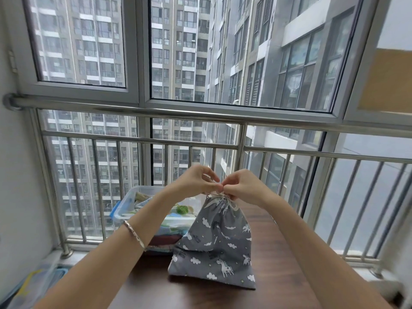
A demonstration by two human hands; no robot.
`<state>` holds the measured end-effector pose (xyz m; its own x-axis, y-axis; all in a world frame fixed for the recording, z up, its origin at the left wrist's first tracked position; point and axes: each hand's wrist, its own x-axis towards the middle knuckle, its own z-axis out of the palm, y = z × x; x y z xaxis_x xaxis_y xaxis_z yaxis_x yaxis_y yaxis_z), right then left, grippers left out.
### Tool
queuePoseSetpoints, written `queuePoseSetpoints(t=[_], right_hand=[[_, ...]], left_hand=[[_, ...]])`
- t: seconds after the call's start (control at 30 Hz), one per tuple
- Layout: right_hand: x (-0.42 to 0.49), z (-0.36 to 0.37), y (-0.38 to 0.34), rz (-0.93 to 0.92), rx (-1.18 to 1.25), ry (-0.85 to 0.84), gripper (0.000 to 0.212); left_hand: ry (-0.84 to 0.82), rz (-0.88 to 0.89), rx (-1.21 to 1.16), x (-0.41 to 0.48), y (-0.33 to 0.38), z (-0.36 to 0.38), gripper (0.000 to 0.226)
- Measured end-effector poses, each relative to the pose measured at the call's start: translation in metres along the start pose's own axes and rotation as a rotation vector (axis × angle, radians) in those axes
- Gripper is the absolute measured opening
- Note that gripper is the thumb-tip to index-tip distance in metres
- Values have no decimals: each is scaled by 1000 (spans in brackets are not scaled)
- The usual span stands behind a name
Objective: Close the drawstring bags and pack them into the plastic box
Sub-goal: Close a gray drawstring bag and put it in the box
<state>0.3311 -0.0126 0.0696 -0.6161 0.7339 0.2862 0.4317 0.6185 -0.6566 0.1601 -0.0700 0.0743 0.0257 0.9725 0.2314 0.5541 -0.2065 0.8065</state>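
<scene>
- One view only: a wide-angle camera worn on the person's head.
- It faces forward and slightly down, over the dark worktop [274, 264] toward the railing [200, 113] and window [142, 63].
- The worktop lies near below; the left forearm [100, 259] and right forearm [323, 264] enter from the bottom corners.

Grey unicorn-print drawstring bag [217, 241] upright on table, neck cinched; clear plastic box [127, 205] behind.

No text, brand, number or sign can be read anywhere in this view. The grey fabric drawstring bag printed with white clouds and unicorns [214, 241] has a few small dark marks among its pattern. They are too small and blurred to read as letters.
</scene>
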Motion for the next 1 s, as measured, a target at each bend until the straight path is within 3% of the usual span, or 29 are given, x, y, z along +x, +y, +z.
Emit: queuePoseSetpoints(t=[0.2,0.43,0.67,0.73,0.87,0.93,1.0], right_hand=[[1,1,3,113,221,65,14],[-4,7,4,59,282,107,19],[-2,9,8,221,1046,-5,25],[-1,13,11,215,1011,31,21],[-4,21,18,82,568,163,13],[-5,23,17,53,514,185,6],[-6,22,16,47,510,191,27]], left_hand=[[45,57,72,2,-5,2,14],[33,-10,115,3,-1,5,17],[-3,-89,62,6,-7,6,30],[-30,-135,-22,7,-9,8,35],[-43,-244,-253,8,-11,14,34],[-28,-267,-267,9,-11,16,35],[-9,-279,-265,10,-11,16,38]])
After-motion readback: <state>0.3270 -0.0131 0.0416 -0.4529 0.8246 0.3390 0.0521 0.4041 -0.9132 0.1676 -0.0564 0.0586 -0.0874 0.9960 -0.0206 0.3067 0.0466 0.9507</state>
